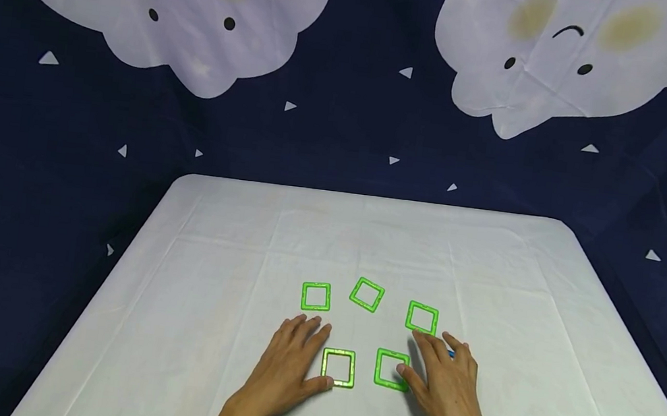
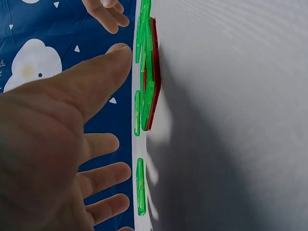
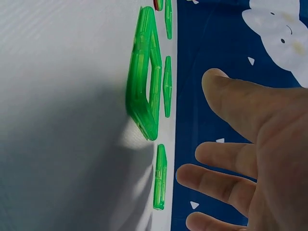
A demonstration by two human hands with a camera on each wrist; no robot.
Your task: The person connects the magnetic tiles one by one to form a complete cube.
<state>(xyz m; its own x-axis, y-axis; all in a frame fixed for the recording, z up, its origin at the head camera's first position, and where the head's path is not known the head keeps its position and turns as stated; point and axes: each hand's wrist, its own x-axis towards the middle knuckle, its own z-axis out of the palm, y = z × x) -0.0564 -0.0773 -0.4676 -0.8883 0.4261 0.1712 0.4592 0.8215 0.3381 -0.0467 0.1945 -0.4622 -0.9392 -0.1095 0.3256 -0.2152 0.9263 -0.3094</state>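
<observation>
My left hand (image 1: 286, 369) hovers with fingers spread beside a green square frame tile (image 1: 352, 369); its thumb overlaps the tile's lower corner in the head view. In the left wrist view a red tile (image 2: 155, 72) lies directly under that green one, and the thumb stands apart from both. My right hand (image 1: 445, 386) is spread above the table, its thumb over the right edge of a second green square tile (image 1: 379, 367). A gap shows between that thumb and the tile in the right wrist view. Neither hand holds anything.
Behind the hands lie a left green tile (image 1: 304, 296), a tilted middle one (image 1: 356, 288) and a right one (image 1: 410, 315). A small blue thing (image 1: 451, 353) shows between the right fingers, mostly hidden. The white table (image 1: 212, 256) meets a dark blue cloud-print cloth (image 1: 341, 134).
</observation>
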